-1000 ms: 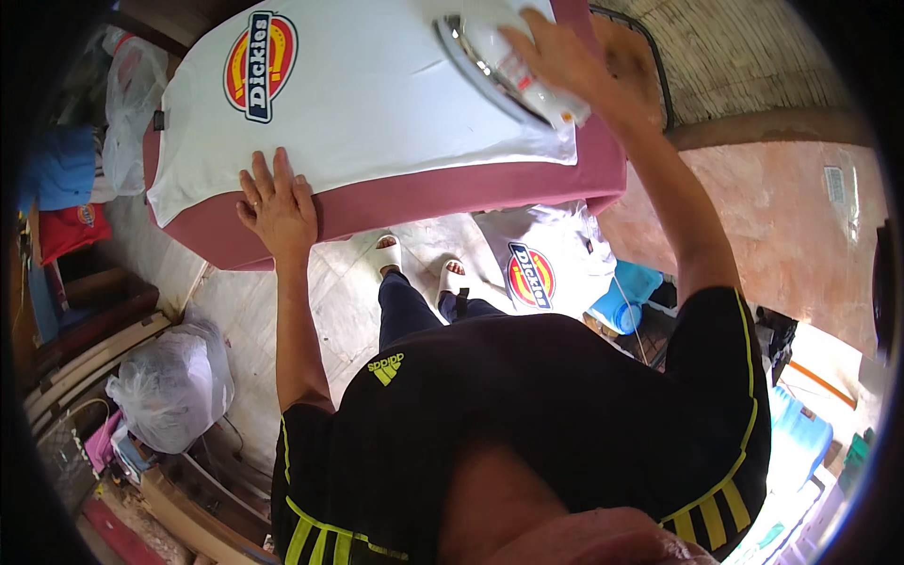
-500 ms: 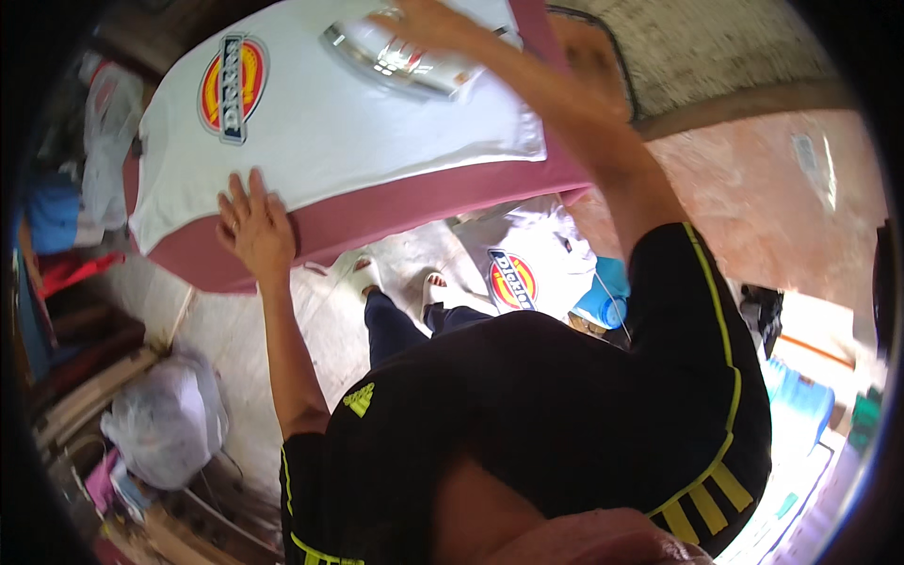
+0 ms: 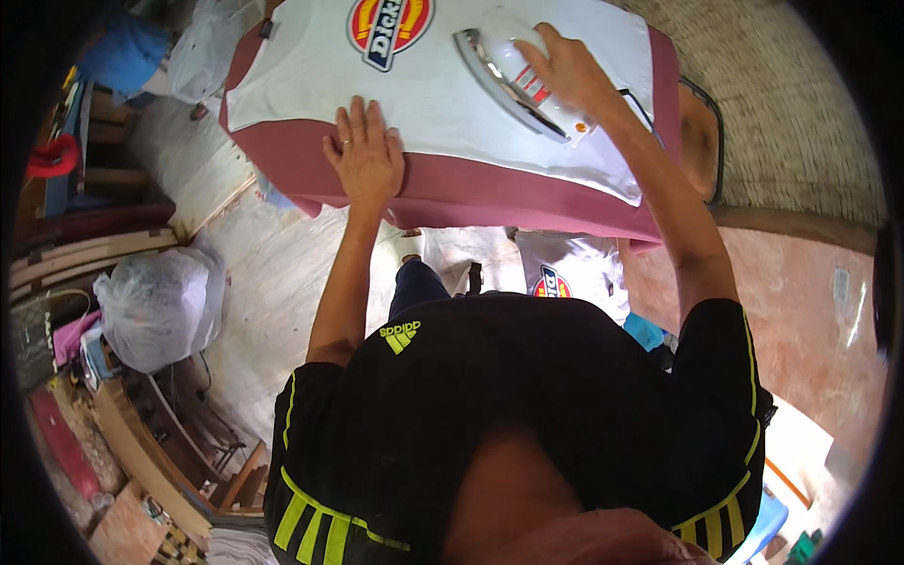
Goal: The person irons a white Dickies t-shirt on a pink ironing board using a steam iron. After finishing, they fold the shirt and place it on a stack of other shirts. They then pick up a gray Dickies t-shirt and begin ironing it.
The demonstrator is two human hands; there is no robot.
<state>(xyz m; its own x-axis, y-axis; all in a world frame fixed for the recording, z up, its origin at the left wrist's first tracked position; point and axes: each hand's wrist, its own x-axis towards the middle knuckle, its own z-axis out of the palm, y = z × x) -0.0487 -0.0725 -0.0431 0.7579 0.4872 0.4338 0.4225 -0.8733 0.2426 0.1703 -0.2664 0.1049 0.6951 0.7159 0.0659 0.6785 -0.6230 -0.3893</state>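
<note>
A white shirt [image 3: 443, 132] with a round red and yellow print [image 3: 388, 28] is spread over a board with a maroon cover [image 3: 471, 193]. My right hand [image 3: 572, 73] is wrapped around the handle of a white clothes iron [image 3: 516, 80], whose shiny metal base rests on the shirt right of the print. The hand hides part of the handle. Fingers stretched out, my left hand [image 3: 369, 155] lies flat over the shirt's near edge and the maroon cover, left of the iron.
Below the board hangs or lies another white printed cloth [image 3: 579, 264]. A stuffed clear plastic bag [image 3: 160, 309] stands on the floor at left, near wooden planks [image 3: 94, 254]. A brown, dark-rimmed panel [image 3: 700, 141] adjoins the board's right end.
The view has turned and shifted, so the board appears farther right. The iron and my right hand sit somewhat nearer the print. My left hand stays flat at the shirt's near edge.
</note>
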